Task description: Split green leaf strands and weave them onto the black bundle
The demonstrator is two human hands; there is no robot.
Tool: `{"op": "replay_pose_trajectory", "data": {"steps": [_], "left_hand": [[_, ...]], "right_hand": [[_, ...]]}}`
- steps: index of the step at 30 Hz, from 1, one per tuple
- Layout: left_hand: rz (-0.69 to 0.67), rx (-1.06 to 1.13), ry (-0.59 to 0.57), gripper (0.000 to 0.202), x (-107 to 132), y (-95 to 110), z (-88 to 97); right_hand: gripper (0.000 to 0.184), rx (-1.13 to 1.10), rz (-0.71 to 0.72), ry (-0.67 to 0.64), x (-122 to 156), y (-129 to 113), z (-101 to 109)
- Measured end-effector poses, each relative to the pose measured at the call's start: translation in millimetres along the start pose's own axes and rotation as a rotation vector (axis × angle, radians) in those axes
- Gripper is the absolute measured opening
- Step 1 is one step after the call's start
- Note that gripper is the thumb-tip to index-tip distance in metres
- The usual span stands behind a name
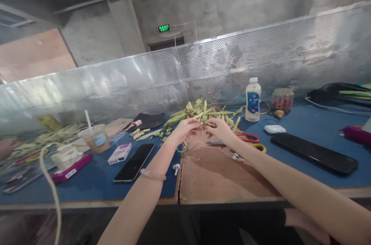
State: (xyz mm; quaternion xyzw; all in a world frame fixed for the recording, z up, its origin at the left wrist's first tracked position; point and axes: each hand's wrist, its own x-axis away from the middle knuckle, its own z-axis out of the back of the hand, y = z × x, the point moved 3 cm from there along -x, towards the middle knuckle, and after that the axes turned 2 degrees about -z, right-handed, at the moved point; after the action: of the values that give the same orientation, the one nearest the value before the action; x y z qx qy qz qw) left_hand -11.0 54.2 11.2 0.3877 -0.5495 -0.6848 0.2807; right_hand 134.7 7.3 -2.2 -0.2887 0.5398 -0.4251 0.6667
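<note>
My left hand (187, 129) and my right hand (218, 128) meet above the table, fingertips almost touching. Between them stands a thin pale-green strip (205, 109), its upper end rising above the fingers and its lower end hanging below. The fingers of both hands are pinched closed on it. Right behind lies a heap of long green-yellow strips (176, 118), which looks like plant stalks or husks, though I cannot tell which. Near my right wrist, scissors with a red handle (251, 136) lie partly hidden under the arm. A loose thread (189, 155) trails beneath my left hand.
A white-capped bottle (253, 100), a jar (282, 99), an earbud case (274, 129) and a black case (314, 153) stand or lie rightward. On the left are a phone (134, 162), a small box (119, 153) and a drink cup (95, 139). Another person's hand (8, 147) shows far left.
</note>
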Motion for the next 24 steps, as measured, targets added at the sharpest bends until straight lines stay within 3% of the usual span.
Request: {"op": "replay_pose_trajectory", "data": {"steps": [24], "left_hand": [[-0.109, -0.079, 0.019, 0.028, 1.8, 2.3, -5.1]], "right_hand": [[0.012, -0.037, 0.035, 0.026, -3.1, 5.2, -1.1]]}}
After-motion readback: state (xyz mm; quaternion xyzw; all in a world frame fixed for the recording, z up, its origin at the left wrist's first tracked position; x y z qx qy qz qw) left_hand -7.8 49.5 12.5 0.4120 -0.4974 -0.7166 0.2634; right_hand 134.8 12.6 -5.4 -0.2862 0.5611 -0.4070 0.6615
